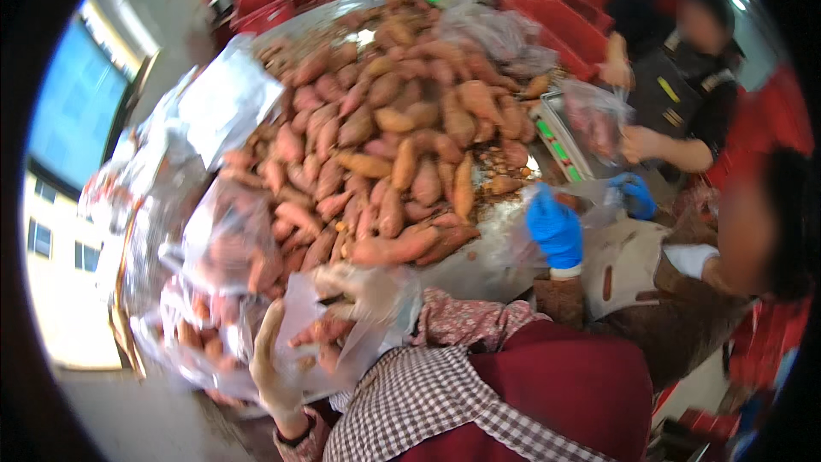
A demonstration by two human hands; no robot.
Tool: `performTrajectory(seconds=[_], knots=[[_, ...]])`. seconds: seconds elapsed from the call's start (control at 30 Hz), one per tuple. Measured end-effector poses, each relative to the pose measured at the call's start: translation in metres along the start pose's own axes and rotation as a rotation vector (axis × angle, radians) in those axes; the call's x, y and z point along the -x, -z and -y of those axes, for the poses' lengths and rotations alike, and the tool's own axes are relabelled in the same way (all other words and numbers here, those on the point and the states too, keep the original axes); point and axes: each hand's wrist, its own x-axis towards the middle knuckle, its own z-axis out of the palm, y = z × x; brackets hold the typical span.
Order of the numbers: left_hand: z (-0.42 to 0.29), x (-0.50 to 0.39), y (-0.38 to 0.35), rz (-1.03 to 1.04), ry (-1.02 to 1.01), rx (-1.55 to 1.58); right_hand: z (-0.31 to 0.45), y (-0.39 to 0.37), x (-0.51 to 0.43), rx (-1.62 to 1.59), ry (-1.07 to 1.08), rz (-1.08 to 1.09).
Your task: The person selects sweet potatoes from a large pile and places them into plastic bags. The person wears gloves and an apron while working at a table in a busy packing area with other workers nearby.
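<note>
My left hand [276, 359], in a pale glove, is at the near left side of an open clear plastic bag [362, 346], its fingers spread. Several sweet potatoes [324, 332] show in this bag. My right hand [362, 292], also in a pale glove, is over the bag's upper part with fingers bent; blur hides whether it grips the film. Beyond it lies a large heap of sweet potatoes [385, 141] on a metal table [449, 282]. Filled plastic bags [228, 237] stand close beyond my left hand.
At the right a co-worker's blue-gloved hand [555, 224] is close to my right sleeve. Another person holds a filled bag [593, 119] near a scale with a green display [558, 147]. Red crates [551, 29] stand behind. White plastic sheets [224, 99] lie at the far left edge.
</note>
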Motion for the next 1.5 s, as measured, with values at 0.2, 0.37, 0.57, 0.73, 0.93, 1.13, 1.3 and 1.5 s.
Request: performTrajectory(seconds=[0.2,0.37,0.57,0.73,0.93,1.13,1.3,1.5], knots=[[-0.046,-0.016,0.003,0.007,-0.292,-0.164,-0.064,0.022,0.027,0.439,-0.355,-0.062],[-0.046,0.009,0.023,-0.097,-0.251,-0.056,-0.01,0.122,0.018,-0.433,-0.655,-0.19],[-0.007,0.03,0.036,-0.18,0.06,0.189,0.039,0.144,0.009,-0.528,-0.429,0.418],[0.023,0.038,0.02,0.055,0.323,0.326,0.016,0.144,-0.046,-0.47,-0.188,0.381],[0.028,0.033,-0.004,0.196,0.474,0.618,-0.111,0.037,-0.167,0.507,-0.233,0.236],[0.028,0.028,0.005,0.158,0.408,0.432,-0.204,-0.013,-0.211,0.892,-0.153,0.325],[0.033,0.031,-0.004,-0.036,0.464,0.608,-0.212,0.004,-0.202,0.977,0.113,0.438],[0.034,0.023,-0.009,0.07,0.423,0.503,-0.203,0.012,-0.194,0.89,0.068,0.567]])
